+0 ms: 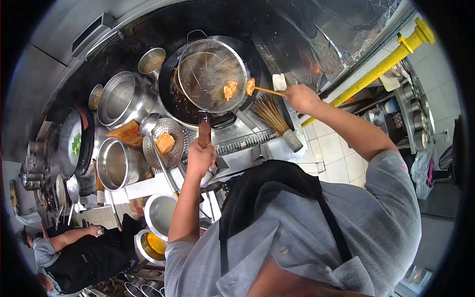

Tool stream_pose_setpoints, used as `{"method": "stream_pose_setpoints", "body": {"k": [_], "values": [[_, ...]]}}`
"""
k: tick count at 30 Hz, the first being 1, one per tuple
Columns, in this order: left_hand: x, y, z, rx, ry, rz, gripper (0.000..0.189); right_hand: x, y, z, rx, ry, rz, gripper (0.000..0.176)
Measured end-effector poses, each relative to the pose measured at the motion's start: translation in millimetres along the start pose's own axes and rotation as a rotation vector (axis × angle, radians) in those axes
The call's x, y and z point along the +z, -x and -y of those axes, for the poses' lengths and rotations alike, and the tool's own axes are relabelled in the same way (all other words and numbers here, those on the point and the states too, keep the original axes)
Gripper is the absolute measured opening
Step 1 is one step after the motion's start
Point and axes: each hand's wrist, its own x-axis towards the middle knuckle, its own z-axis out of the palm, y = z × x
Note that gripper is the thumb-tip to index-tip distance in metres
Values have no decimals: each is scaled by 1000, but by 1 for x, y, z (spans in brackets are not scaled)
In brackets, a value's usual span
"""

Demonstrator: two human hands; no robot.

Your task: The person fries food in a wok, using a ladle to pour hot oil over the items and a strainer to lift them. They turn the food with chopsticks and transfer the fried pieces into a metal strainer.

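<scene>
My left hand (201,157) is wrapped round the wooden handle (204,129) of a large round mesh strainer (205,69). The strainer is over a dark wok (168,91), and a golden fried piece (230,90) lies in its mesh. In my right hand (301,99) are thin wooden chopsticks (269,91), pointing left. Another fried piece (251,86) is at their tips, by the strainer's right rim. The strainer hides much of what is inside the wok.
A bamboo brush (272,116) lies right of the wok. To the left are a perforated skimmer (173,159) bearing a fried piece (165,143), a ladle (148,123) and steel pots (115,166). A co-worker (89,252) stands lower left, near another wok (89,143).
</scene>
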Motion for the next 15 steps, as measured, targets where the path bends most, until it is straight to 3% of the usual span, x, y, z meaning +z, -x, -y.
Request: {"method": "stream_pose_setpoints", "body": {"k": [9, 15], "values": [[2, 2, -22, 28, -41, 38, 10, 6, -5, -1, 43, -42, -40, 21], [5, -6, -5, -8, -80, 5, 8, -29, 34, -10, -28, -11, -71, 20]]}}
